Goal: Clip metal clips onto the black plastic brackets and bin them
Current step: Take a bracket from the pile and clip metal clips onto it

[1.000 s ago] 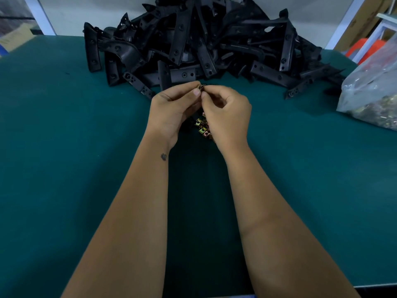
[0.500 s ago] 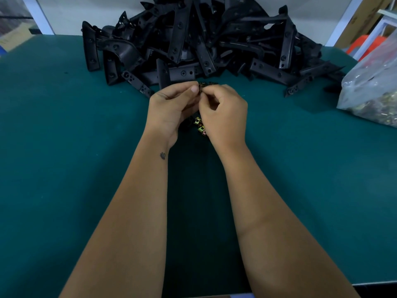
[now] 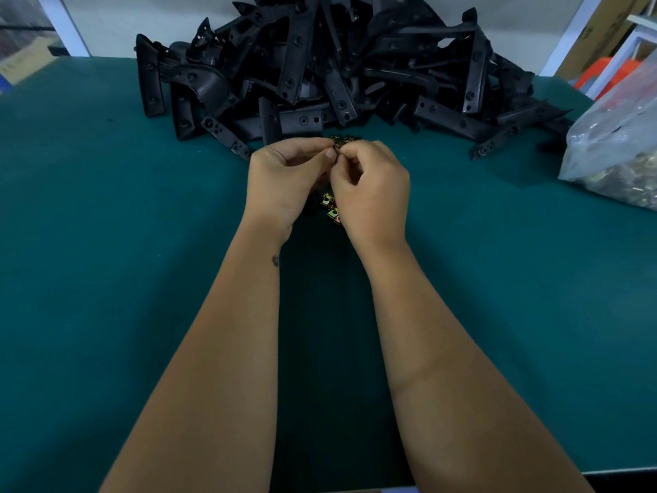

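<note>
My left hand (image 3: 284, 179) and my right hand (image 3: 373, 186) meet fingertip to fingertip over the green table, both pinching a small dark metal clip (image 3: 337, 142) between them. Under the hands, a few loose metal clips (image 3: 330, 208) with a yellow-green sheen lie on the table, partly hidden by my right hand. A big heap of black plastic brackets (image 3: 337, 72) sits just behind my hands. I cannot tell whether a bracket is in either hand.
A clear plastic bag of metal clips (image 3: 618, 147) lies at the right edge of the green table (image 3: 106, 243). Behind it are white frame posts and something orange (image 3: 601, 71). The table's front edge runs along the lower right.
Both hands stay together pinching the clip. They have shifted very slightly in the view, and the fingers have barely changed.
</note>
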### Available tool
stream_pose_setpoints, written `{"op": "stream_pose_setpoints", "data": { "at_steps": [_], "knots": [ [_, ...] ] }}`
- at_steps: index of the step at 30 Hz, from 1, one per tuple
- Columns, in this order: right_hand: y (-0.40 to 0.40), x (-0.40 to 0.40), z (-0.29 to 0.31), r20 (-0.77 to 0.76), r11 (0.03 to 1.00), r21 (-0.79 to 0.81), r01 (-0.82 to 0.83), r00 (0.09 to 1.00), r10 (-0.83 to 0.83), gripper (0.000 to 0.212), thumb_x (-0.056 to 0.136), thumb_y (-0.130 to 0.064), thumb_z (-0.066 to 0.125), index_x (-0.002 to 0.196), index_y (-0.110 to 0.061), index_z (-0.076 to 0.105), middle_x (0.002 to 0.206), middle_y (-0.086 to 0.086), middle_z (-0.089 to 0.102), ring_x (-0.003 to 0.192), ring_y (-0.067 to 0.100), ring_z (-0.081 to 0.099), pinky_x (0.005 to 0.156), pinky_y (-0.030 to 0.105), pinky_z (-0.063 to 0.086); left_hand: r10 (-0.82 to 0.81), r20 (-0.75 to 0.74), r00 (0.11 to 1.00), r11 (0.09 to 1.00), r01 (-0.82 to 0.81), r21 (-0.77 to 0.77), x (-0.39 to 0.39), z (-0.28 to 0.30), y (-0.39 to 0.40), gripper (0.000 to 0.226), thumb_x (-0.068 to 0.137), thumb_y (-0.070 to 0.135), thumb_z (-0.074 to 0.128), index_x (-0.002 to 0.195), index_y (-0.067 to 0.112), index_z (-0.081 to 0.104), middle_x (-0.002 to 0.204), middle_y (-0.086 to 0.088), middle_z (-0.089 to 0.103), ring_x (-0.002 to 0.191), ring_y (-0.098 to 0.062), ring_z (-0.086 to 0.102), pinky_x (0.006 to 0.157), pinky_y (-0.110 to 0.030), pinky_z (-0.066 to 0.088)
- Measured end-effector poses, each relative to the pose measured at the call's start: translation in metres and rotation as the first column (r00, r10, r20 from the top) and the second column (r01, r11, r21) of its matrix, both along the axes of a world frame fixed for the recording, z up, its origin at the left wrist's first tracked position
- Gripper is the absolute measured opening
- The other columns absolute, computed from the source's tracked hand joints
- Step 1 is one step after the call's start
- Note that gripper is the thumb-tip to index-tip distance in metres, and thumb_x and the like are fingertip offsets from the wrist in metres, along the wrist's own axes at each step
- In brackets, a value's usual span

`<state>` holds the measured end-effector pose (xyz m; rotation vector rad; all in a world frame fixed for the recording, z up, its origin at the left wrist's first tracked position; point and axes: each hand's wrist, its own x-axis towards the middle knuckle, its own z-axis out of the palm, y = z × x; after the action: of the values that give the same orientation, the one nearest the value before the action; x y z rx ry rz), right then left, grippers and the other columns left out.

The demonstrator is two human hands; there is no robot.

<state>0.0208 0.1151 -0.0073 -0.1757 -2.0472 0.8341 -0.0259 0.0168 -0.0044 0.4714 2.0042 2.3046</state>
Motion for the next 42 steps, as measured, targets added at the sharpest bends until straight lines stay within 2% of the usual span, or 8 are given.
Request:
{"op": "stream_pose_setpoints", "data": {
  "at_steps": [3, 8, 13, 20, 23, 26, 32, 42],
  "knots": [
    [0.0037, 0.0002, 0.0029, -0.049, 0.997, -0.065, 0.041, 0.998, -0.044, 0.007, 0.084, -0.001, 0.063, 0.083, -0.001, 0.069, 0.082, 0.008, 0.066, 0.073, 0.019, 0.061, 0.068, 0.027, 0.047, 0.018, -0.071, 0.997, 0.993, -0.026, -0.115, 0.0028, -0.003, 0.0054, 0.012, 0.085, 0.002, 0.072, 0.096, 0.005, 0.077, 0.087, -0.007, 0.077, 0.08, -0.016, 0.072, 0.077, -0.029, 0.059],
    [0.0053, 0.0002, 0.0067, 0.03, 0.944, -0.327, -0.039, 0.998, 0.052, 0.012, 0.088, -0.007, 0.06, 0.089, -0.008, 0.072, 0.085, 0.001, 0.07, 0.081, 0.012, 0.064, 0.077, 0.026, 0.051, 0.012, -0.067, 0.998, 0.999, -0.014, -0.029, 0.0014, -0.0022, 0.0057, 0.028, 0.084, -0.008, 0.068, 0.097, 0.017, 0.07, 0.094, -0.001, 0.077, 0.089, -0.014, 0.071, 0.081, -0.028, 0.057],
    [0.0047, -0.0009, 0.0086, 0.048, 0.867, -0.481, -0.131, 0.983, 0.175, 0.013, 0.091, -0.011, 0.06, 0.086, -0.01, 0.072, 0.074, -0.007, 0.067, 0.069, -0.001, 0.059, 0.065, 0.013, 0.046, -0.03, -0.108, 0.994, 1.0, 0.03, 0.003, 0.0007, -0.0013, 0.0037, 0.043, 0.082, -0.014, 0.067, 0.114, 0.014, 0.062, 0.103, -0.002, 0.076, 0.097, -0.016, 0.071, 0.084, -0.029, 0.056],
    [0.0052, -0.002, 0.0075, 0.081, 0.879, -0.445, -0.169, 0.97, 0.227, 0.012, 0.091, -0.009, 0.063, 0.088, -0.015, 0.073, 0.078, -0.013, 0.068, 0.077, -0.002, 0.063, 0.071, 0.011, 0.047, -0.025, -0.096, 0.995, 0.999, 0.028, 0.026, 0.0015, 0.0001, 0.0036, 0.042, 0.084, -0.015, 0.063, 0.119, 0.009, 0.061, 0.102, -0.002, 0.075, 0.099, -0.016, 0.071, 0.087, -0.029, 0.057],
    [0.0059, -0.0024, 0.0062, 0.076, 0.918, -0.368, -0.15, 0.979, 0.191, 0.012, 0.092, -0.007, 0.062, 0.092, -0.008, 0.074, 0.082, -0.006, 0.07, 0.082, 0.008, 0.065, 0.076, 0.017, 0.05, 0.032, -0.072, 0.997, 0.999, -0.032, -0.009, 0.0012, 0.0003, 0.0043, 0.034, 0.09, -0.007, 0.06, 0.116, 0.014, 0.066, 0.104, -0.003, 0.075, 0.104, -0.017, 0.07, 0.097, -0.035, 0.054],
    [0.0051, -0.0031, 0.0046, 0.067, 0.95, -0.281, -0.134, 0.985, 0.159, 0.014, 0.092, -0.004, 0.061, 0.096, -0.004, 0.074, 0.089, 0.003, 0.072, 0.087, 0.016, 0.066, 0.081, 0.03, 0.053, 0.07, -0.017, 0.997, 0.997, -0.07, 0.027, 0.0017, 0.0002, 0.0046, 0.019, 0.093, 0.002, 0.061, 0.106, 0.012, 0.071, 0.098, -0.008, 0.075, 0.096, -0.021, 0.071, 0.092, -0.04, 0.057],
    [0.0033, -0.0027, 0.0061, 0.015, 0.94, -0.307, -0.145, 0.987, 0.157, 0.016, 0.089, -0.001, 0.062, 0.098, -0.005, 0.074, 0.093, 0.007, 0.072, 0.09, 0.019, 0.068, 0.084, 0.038, 0.055, 0.034, 0.014, 0.999, 0.994, -0.035, 0.102, 0.0002, 0.0009, 0.0025, 0.015, 0.089, -0.002, 0.067, 0.099, 0.009, 0.073, 0.085, -0.002, 0.075, 0.079, -0.011, 0.07, 0.079, -0.024, 0.056],
    [0.0003, 0.0001, 0.0078, -0.04, 0.95, -0.272, -0.154, 0.988, 0.149, 0.021, 0.088, 0.003, 0.06, 0.1, -0.004, 0.075, 0.096, 0.006, 0.072, 0.091, 0.013, 0.067, 0.083, 0.024, 0.054, -0.061, 0.044, 0.997, 0.971, 0.049, 0.233, 0.0017, 0.0015, 0.0, 0.014, 0.088, -0.004, 0.067, 0.094, 0.008, 0.071, 0.089, -0.003, 0.075, 0.088, -0.014, 0.07, 0.082, -0.024, 0.055]
  ]
}}
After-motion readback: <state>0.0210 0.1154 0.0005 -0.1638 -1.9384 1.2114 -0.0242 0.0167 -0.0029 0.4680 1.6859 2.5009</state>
